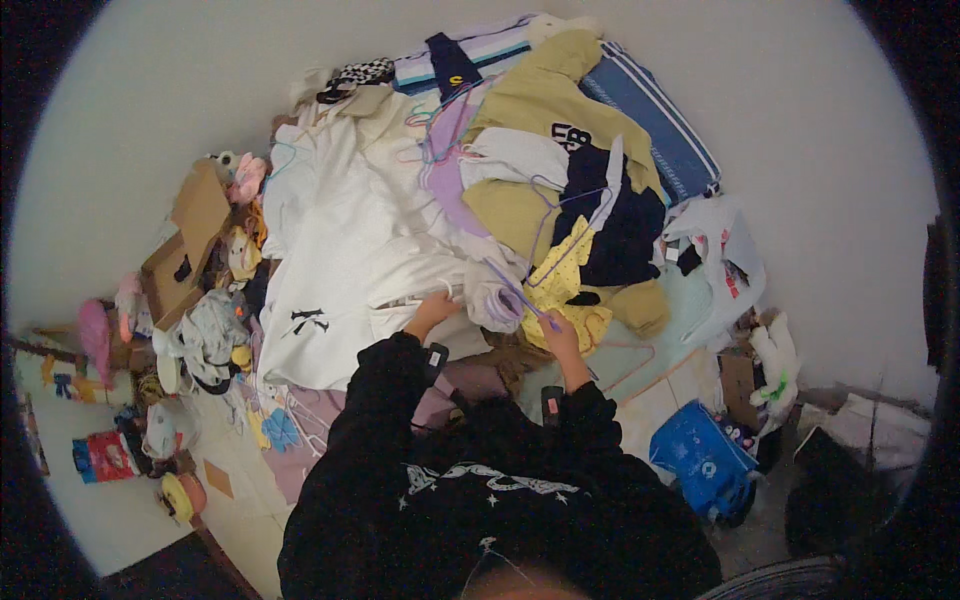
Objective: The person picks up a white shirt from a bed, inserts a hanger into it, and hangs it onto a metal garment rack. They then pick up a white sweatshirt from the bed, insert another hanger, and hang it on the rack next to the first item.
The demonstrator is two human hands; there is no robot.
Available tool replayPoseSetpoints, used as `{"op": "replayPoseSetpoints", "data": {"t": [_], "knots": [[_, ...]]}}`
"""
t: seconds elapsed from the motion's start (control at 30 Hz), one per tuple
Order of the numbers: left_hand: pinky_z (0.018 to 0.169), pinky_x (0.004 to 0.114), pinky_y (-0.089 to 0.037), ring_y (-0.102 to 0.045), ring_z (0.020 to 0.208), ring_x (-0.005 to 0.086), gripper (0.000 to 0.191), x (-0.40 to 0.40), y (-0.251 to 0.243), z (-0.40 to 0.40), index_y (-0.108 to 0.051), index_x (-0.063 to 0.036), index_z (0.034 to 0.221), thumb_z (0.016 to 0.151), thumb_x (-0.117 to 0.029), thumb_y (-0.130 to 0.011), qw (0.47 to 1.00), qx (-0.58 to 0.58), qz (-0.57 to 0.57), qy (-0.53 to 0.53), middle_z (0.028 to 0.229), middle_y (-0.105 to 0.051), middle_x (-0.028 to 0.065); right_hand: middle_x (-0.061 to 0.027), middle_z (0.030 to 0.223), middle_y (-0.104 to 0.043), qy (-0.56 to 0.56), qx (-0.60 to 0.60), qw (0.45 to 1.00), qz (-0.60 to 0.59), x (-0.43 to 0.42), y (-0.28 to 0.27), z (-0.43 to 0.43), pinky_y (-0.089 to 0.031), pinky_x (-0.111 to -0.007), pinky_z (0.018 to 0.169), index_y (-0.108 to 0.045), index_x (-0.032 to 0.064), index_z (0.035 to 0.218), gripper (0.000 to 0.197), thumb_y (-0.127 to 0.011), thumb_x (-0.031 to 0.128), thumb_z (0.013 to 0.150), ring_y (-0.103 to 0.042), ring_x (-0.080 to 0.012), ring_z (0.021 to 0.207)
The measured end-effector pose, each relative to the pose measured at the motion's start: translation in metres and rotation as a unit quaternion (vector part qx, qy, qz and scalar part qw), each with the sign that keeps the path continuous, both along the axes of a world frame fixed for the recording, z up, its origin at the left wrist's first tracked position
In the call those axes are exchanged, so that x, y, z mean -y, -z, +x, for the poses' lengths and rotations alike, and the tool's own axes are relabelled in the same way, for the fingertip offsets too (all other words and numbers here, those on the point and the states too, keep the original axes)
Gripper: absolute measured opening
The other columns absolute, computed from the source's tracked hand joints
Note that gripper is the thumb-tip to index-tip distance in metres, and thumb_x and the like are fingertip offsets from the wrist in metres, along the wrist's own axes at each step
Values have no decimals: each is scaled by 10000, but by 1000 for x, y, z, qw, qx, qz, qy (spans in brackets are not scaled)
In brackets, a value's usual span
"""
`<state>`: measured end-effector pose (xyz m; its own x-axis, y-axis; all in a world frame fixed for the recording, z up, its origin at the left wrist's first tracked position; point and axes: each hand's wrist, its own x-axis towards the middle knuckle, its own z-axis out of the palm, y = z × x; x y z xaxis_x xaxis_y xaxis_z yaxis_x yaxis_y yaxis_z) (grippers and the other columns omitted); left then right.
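My right hand (562,334) is closed around the end of a purple clothes hanger (517,289), whose bar runs up and left over a white garment's striped opening. At the white hoodie's (330,247) near edge, my left hand (437,310) grips fabric close to a white cord or hook. A second purple hanger (534,240) rests on dark navy clothing (619,232) and a yellow dotted garment (574,274). Beyond lie an olive-yellow sweatshirt (555,94) with dark lettering and a lilac garment (448,187) with several hangers across it.
An open cardboard box (176,281) and soft toys stand at the left. To the right are a white plastic bag (739,262) and a blue bag (701,454). A blue striped folded textile (660,124) lies against the far wall.
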<state>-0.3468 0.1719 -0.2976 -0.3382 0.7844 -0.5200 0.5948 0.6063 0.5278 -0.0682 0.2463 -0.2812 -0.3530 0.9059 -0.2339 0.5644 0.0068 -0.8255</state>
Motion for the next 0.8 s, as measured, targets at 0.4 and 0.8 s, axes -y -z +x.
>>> {"op": "replayPoseSetpoints", "data": {"t": [0.4,0.8], "knots": [[467,268,-336,-426,502,128,324,139,-184,-107,-523,-17,642,738,-321,-463,900,-32,297,-317,545,-473,25,-170,791,-533,-31,-13,995,90,-110,-24,-103,-396,-375,658,-507,12,877,358,-551,286,651,-505,-298,754],[383,179,-197,-265,426,36,267,259,-365,-94,-394,-133,555,764,-283,-464,652,-19,531,-541,513,-317,-61,-150,833,-532,-326,59,943,23,-34,-14,-191,-415,-314,665,-470,9,953,342,-517,188,665,-522,-237,769]]}}
